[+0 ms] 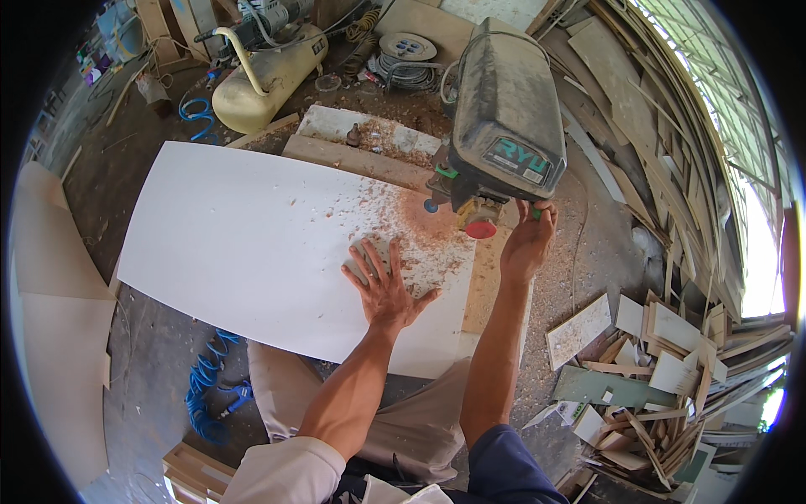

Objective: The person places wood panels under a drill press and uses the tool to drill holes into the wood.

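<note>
A large white board (pixel 227 223) lies across the work surface in front of me, strewn with reddish-brown wood shavings (pixel 428 220) near its right end. My left hand (pixel 386 290) presses flat on the board with fingers spread and holds nothing. Over the board's far right corner stands a drill press (pixel 506 105) with a dusty dark housing and a red round cap (pixel 480 229) low at its front. On the right side of the machine, my right hand (pixel 531 235) is closed around a green-knobbed drill press handle (pixel 537 213). The drill bit's tip cannot be made out.
A cream air compressor (pixel 269 80) stands at the far left, with a cable reel (pixel 408 50) beside it. Coiled blue air hose (pixel 201 386) lies on the floor at my left. Wood offcuts (pixel 655 370) pile up on the right, below stacked panels (pixel 638 92).
</note>
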`<state>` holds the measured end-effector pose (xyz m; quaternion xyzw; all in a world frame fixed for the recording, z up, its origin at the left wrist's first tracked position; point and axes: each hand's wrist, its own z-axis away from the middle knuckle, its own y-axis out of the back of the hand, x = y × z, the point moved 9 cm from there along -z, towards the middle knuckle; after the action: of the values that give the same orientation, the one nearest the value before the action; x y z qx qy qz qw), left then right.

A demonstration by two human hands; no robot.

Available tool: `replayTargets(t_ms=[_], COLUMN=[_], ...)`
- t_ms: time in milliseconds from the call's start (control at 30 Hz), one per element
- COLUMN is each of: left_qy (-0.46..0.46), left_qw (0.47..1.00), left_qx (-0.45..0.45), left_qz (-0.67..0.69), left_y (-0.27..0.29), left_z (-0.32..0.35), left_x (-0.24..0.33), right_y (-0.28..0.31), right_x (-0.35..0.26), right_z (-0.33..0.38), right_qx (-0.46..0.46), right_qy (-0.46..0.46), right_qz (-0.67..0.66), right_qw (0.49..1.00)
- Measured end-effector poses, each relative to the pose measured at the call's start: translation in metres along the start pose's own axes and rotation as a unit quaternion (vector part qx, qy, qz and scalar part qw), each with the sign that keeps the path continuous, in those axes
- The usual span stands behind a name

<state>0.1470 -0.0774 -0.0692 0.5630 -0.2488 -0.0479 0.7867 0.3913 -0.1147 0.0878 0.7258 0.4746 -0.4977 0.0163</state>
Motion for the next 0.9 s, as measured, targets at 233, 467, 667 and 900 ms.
replayTargets(t_ms=[233,467,667,900], left_qy=[0.002,0.012,0.012,0.002], left_qw=[1.0,1.0,1.0,1.0], left_qx=[-0.004,-0.015,-0.009,0.001], left_qz=[0.001,0.001,0.008,0.018], left_y=[0.002,0.003,0.008,0.011], left_z=[0.0,-0.001,0.0,0.002], left_x=[0.003,-0.001,-0.001,-0.003], right_y=[0.003,0.001,0.001,0.003], right_x=[-0.002,0.0,-0.002,0.0], right_z=[0.001,0.003,0.005,0.009], right_qx=[0.006,0.007,-0.009,0.021], right_qy=[0.007,0.009,0.013,0.007], right_qz=[-0.01,0.016,0.013,0.045], right_qw=[1.0,1.0,1.0,0.999])
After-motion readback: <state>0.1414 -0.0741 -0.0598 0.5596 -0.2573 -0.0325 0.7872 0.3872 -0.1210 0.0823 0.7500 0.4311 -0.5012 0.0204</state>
